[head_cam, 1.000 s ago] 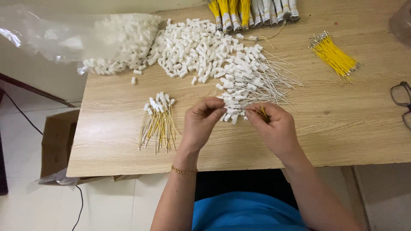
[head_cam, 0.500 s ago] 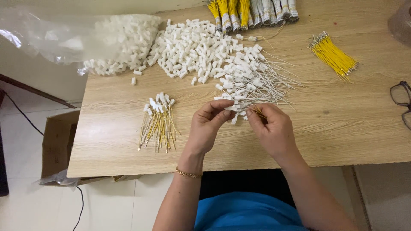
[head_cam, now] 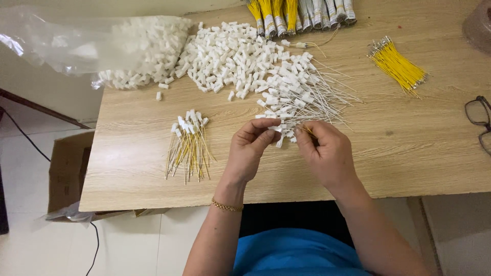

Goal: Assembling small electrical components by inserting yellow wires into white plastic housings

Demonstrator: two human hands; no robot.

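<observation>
Hands barely shifted, left hand (head_cam: 249, 148) fingers hiding white connector (head_cam: 276, 130)

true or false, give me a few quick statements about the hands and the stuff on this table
1. The left hand pinches a small white connector at its fingertips. True.
2. The right hand rests flat on the eyeglasses. False: it is raised beside the left hand, holding a yellow wire; the glasses lie apart at the table's right edge.
3. A small bundle of finished wires with white ends lies left of the left hand. True.
4. The loose yellow wires lie inside the plastic bag. False: they lie bare on the table.
</observation>
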